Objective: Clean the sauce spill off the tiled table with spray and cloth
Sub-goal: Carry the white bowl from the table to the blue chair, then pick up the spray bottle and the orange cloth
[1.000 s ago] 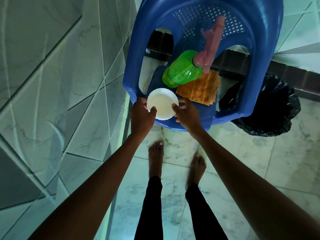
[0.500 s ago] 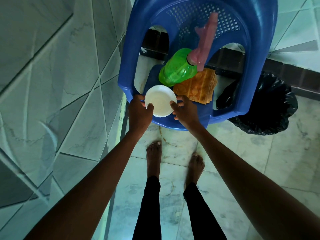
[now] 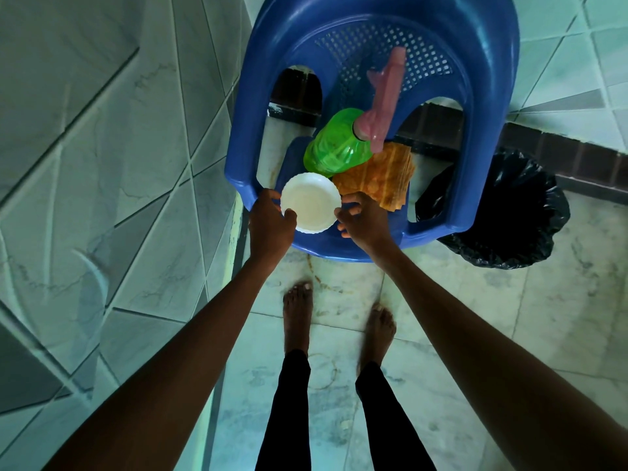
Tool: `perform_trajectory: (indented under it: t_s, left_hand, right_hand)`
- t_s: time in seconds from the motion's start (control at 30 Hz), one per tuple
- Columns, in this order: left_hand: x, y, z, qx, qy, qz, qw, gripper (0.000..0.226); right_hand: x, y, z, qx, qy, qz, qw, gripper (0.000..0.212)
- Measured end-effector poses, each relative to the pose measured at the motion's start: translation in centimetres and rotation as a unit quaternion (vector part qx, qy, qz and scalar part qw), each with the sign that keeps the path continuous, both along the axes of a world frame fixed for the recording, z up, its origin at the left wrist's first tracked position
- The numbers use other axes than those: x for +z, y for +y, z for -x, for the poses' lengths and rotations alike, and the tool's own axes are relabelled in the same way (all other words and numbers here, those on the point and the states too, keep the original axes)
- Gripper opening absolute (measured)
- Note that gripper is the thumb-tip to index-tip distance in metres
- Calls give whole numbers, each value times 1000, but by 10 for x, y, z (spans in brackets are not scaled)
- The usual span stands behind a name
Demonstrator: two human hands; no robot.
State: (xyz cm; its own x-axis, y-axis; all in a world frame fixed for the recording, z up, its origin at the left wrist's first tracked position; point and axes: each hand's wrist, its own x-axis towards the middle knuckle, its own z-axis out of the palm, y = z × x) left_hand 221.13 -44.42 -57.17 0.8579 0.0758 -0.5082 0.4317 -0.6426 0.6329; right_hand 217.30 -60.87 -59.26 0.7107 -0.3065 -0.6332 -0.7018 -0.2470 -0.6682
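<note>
Pale marbled floor tiles (image 3: 509,334) fill the lower frame, and the tiled desk (image 3: 102,181) runs down the left side. At upper centre stands a blue plastic chair (image 3: 475,96). On its seat are a green spray bottle (image 3: 336,151) with a pink trigger head, an orange cloth (image 3: 380,181) partly under the bottle, and a white bowl (image 3: 311,202) at the seat's front. The left hand (image 3: 270,222) grips the bowl's left rim, thumb over the edge; the right hand (image 3: 363,219) pinches its right rim. A black bin bag (image 3: 503,212) sits right of the chair.
</note>
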Motion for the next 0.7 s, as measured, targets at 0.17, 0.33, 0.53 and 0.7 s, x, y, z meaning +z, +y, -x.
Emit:
perform_trajectory:
  t_s: [0.17, 0.33, 0.53, 0.7]
  left_hand:
    - [0, -1, 0, 8, 6, -4, 1000, 34]
    - [-1, 0, -3, 18, 2, 0, 1000, 35]
    - [-3, 0, -4, 4, -4, -2, 1000, 35]
    - [-3, -3, -3, 8, -24, 6, 1000, 45]
  right_hand:
    - [-6, 1, 5, -8, 19, -10, 1000, 29]
    - [-10, 2, 4, -20, 15, -1, 1000, 27]
    - [-16, 1, 0, -44, 21, 0, 999, 31]
    - [-11, -4, 0, -27, -15, 15, 999, 20]
